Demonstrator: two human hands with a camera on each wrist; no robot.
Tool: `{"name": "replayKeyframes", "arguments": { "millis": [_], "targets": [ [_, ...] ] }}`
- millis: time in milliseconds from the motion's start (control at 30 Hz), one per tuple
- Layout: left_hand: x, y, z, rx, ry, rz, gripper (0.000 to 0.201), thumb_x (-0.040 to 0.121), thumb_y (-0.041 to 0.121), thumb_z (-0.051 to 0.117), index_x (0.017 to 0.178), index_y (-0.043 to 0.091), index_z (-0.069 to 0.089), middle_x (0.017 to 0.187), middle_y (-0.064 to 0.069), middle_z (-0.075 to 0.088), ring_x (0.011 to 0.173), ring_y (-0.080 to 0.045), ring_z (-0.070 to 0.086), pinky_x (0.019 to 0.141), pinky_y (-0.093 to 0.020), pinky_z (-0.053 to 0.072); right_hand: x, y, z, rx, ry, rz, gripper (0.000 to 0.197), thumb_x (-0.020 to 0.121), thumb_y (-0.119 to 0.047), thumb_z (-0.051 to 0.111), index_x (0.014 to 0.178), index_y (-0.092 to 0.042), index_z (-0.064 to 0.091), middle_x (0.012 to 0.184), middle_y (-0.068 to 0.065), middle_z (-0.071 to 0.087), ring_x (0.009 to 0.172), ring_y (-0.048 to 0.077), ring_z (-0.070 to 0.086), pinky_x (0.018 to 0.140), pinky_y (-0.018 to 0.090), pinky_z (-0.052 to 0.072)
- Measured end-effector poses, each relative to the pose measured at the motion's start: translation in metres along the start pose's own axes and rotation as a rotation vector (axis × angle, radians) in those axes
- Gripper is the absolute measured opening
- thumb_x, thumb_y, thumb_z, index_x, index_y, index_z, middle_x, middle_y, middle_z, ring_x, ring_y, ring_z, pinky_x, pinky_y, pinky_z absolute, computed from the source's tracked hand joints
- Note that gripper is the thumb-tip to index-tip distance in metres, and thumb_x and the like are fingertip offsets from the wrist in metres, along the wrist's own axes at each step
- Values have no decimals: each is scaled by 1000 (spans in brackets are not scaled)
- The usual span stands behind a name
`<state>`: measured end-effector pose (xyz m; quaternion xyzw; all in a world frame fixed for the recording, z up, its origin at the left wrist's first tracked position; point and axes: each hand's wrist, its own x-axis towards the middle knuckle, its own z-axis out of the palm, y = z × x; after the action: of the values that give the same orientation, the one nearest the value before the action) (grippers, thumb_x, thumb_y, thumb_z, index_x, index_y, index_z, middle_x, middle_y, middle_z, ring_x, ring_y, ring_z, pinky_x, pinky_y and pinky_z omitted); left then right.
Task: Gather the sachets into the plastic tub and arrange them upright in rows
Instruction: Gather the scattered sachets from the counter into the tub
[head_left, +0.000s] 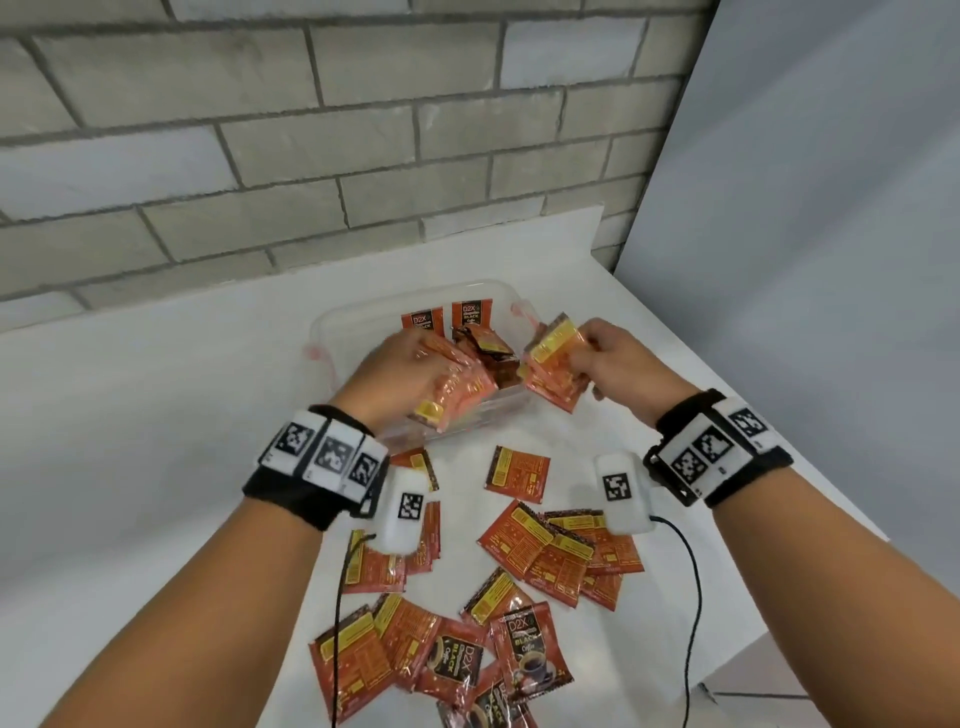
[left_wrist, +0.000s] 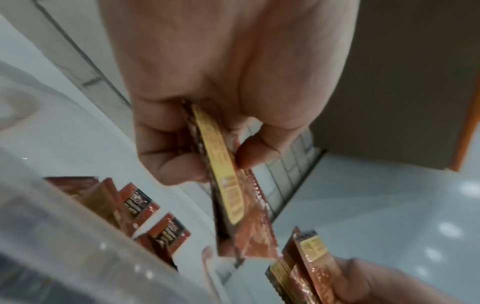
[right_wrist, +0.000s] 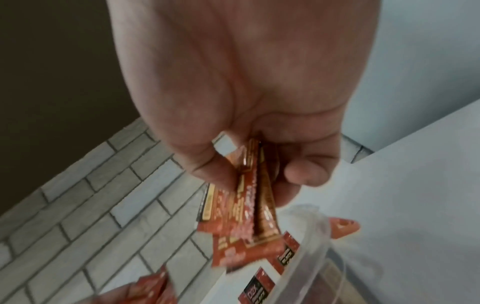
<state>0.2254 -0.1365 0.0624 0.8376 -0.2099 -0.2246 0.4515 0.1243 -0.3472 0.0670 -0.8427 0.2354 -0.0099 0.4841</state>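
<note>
1. The left hand (head_left: 400, 374) is over the near-left part of the clear plastic tub (head_left: 332, 319), its fingers and thumb curled round a thin sheaf of sachets (head_left: 457, 387) held on edge.
2. In the tub, two sachets (head_left: 449, 318) stand upright against the far wall, with a few more tipped over in front of them.
3. The right hand (head_left: 618, 358) is at the tub's right end, fingers pinching a second bunch of sachets (head_left: 553, 364) that fans out a little.
4. To do this step well, I'd say each bunch should be squared on its bottom edge first, then set down close against the standing ones so nothing slumps. The packets look slippery, so a loose pinch could spill them.
5. Many loose sachets (head_left: 550, 545) lie scattered flat on the white table (head_left: 156, 415) near the person, so gathering looks far from done.
6. Behind the table is a grey brick wall (head_left: 260, 130); a plain pale panel (head_left: 831, 208) stands on the right.
</note>
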Motion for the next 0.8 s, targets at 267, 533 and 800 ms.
{"name": "replayKeyframes", "arguments": {
  "millis": [267, 533, 800],
  "targets": [
    [64, -41, -5, 247, 290, -274, 24, 89, 9, 56, 112, 1, 58, 113, -16, 63, 102, -32, 61, 71, -30, 44, 73, -23, 65, -52, 35, 81, 9, 87, -9, 57, 96, -7, 57, 87, 12, 65, 72, 23, 62, 68, 34, 53],
    [76, -58, -5, 346, 346, -341, 38, 90, 15, 55, 125, 4, 48, 127, -17, 56, 114, -32, 55, 90, -36, 47, 86, -42, 82, -364, -90, 69, 45, 94, -32, 55, 126, 0, 55, 125, 16, 59, 116, 32, 56, 95, 36, 44],
    [56, -48, -14, 263, 347, -170, 47, 87, 36, 60, 127, 13, 51, 127, -13, 50, 116, -30, 51, 97, -42, 45, 75, -37, 65, -359, -83, 57, 62, 94, -34, 56, 144, -4, 34, 148, 12, 39, 133, 27, 40, 102, 29, 35]
  ]
}}
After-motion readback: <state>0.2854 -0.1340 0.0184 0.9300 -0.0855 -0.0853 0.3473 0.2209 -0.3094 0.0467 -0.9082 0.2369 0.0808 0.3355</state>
